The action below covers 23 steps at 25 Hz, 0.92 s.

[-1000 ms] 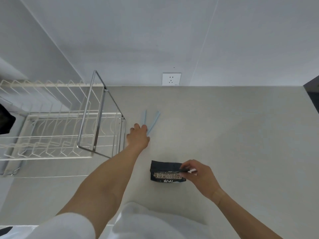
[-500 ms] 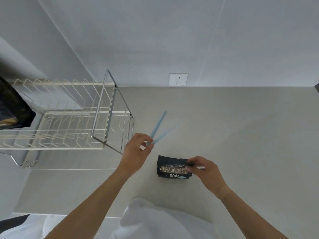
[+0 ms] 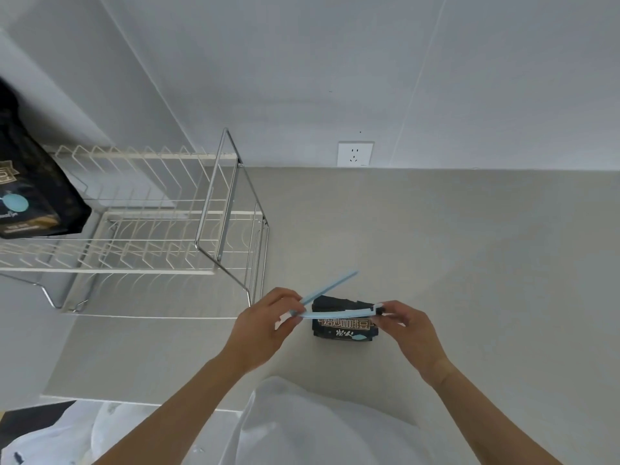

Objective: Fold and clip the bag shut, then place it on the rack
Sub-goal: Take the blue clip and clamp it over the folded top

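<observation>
A small black bag (image 3: 345, 328) with printed lettering lies folded on the grey counter (image 3: 453, 263). A long light-blue clip (image 3: 330, 290) is spread open in a V over the bag's folded top. One arm lies across the bag and the other points up and to the right. My left hand (image 3: 268, 325) pinches the clip's hinge end left of the bag. My right hand (image 3: 407, 322) holds the bag's right end and the tip of the lower clip arm. A white and chrome wire rack (image 3: 161, 243) stands to the left.
A larger black bag (image 3: 30, 182) sits on the rack's left part. A white wall socket (image 3: 355, 153) is behind the counter. The counter's front edge runs just below my forearms, with my white clothing under it.
My left hand picked the blue clip off the counter near the rack and brought it down over the bag. My right hand stayed on the bag's right end and now touches the clip's tip.
</observation>
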Available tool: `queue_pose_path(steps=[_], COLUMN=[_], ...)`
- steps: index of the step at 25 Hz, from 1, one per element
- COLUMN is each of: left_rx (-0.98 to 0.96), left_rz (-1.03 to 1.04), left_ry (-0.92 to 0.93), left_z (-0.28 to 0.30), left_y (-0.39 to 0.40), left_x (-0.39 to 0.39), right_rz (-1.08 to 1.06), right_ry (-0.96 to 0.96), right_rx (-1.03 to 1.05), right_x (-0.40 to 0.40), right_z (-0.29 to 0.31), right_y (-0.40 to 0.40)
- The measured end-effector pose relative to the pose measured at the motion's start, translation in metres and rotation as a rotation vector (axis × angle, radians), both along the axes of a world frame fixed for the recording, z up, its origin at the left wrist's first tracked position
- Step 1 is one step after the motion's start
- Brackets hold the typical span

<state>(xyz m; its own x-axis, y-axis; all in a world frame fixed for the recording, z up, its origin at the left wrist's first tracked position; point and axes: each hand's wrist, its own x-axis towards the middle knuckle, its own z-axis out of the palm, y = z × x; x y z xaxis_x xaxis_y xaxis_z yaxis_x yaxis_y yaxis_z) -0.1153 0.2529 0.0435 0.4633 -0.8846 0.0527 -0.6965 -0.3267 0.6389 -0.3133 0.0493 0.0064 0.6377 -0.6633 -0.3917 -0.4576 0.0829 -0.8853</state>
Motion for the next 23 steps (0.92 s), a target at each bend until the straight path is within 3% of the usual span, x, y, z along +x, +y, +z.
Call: queue_pose_path(steps=[6, 15, 23], left_rx=[0.026, -0.003, -0.062], left_rz=[0.088, 0.167, 0.252], left_ry=[0.161, 0.361, 0.527], left_z=[-0.002, -0.005, -0.015], left_y=[-0.018, -0.023, -0.016], left_x=[-0.004, -0.011, -0.012], right_rz=[-0.015, -0.137, -0.11], right_ry=[-0.003, -0.064, -0.07], right_rx=[-0.001, 0.31, 0.341], right_x=[0.0, -0.004, -0.003], right_z=[-0.001, -0.008, -0.011], right_y=[0.003, 0.006, 0.004])
